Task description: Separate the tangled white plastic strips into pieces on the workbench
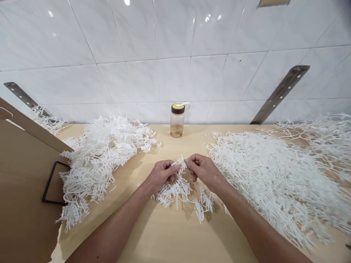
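Observation:
Near the middle of the table, my left hand (163, 174) pinches a small white branched plastic piece (181, 160) between thumb and fingers. My right hand (201, 168) is closed at the right side of the same piece, thumb and forefinger pressed together on it. Below both hands, a few loose white branched pieces (177, 190) lie on the wooden table (164, 233). A large white heap (106, 146) of branched pieces is to the left, and a wider heap of thin white pieces (268, 175) spreads to the right.
A clear bottle (177, 120) with a black and yellow lid stands behind my hands, near the tiled wall (175, 80). A cardboard box (27, 182) is at the left edge, beside a black wire frame (51, 182). Metal brackets (279, 95) run along the wall.

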The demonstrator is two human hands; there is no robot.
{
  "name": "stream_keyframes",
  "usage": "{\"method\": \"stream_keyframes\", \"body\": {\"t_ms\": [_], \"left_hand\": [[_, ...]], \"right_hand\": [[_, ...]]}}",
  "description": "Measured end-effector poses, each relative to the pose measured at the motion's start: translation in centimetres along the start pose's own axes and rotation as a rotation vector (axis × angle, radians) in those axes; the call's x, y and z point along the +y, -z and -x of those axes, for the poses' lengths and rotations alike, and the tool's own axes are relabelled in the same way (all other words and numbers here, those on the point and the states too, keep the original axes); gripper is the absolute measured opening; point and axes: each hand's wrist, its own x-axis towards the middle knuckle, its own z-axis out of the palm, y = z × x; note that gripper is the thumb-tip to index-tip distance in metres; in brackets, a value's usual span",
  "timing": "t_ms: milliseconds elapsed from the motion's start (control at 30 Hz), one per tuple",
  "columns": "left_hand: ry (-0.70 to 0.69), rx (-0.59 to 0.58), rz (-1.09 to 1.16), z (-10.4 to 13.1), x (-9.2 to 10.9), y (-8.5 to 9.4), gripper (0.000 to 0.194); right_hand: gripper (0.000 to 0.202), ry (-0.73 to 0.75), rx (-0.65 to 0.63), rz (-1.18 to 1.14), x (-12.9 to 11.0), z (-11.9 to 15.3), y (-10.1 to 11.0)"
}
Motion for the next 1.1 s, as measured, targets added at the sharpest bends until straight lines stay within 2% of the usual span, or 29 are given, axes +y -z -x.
{"method": "stream_keyframes", "body": {"t_ms": [100,167,333,533,767,967,1100], "left_hand": [[0.016,-0.045,-0.029,0.1,0.0,-0.1,0.041],[0.026,-0.06,-0.024,0.2,0.1,-0.2,0.041],[0.017,-0.056,0.065,0.2,0.3,-0.4,0.04],[0.049,-0.001,0.128,-0.1,0.0,-0.2,0.041],[0.016,0.02,0.129,0.0,0.2,-0.4,0.041],[0.03,0.013,0.123,0.1,0.4,-0.6,0.044],[0.007,0.033,0.132,0.0,0.1,-0.5,0.044]], "right_hand": [[0.023,-0.042,0.039,-0.014,-0.2,0.1,-0.1],[0.022,-0.042,0.009,-0.012,-0.5,0.3,0.0],[0.034,0.11,-0.14,0.066,-1.6,0.9,0.7],[0.029,0.203,-0.221,0.274,-2.8,1.3,1.6],[0.029,0.162,-0.075,0.302,-1.8,0.9,1.2],[0.025,0.194,-0.059,0.272,-2.0,1.0,1.0],[0.028,0.187,-0.117,0.258,-2.1,1.0,1.1]]}}
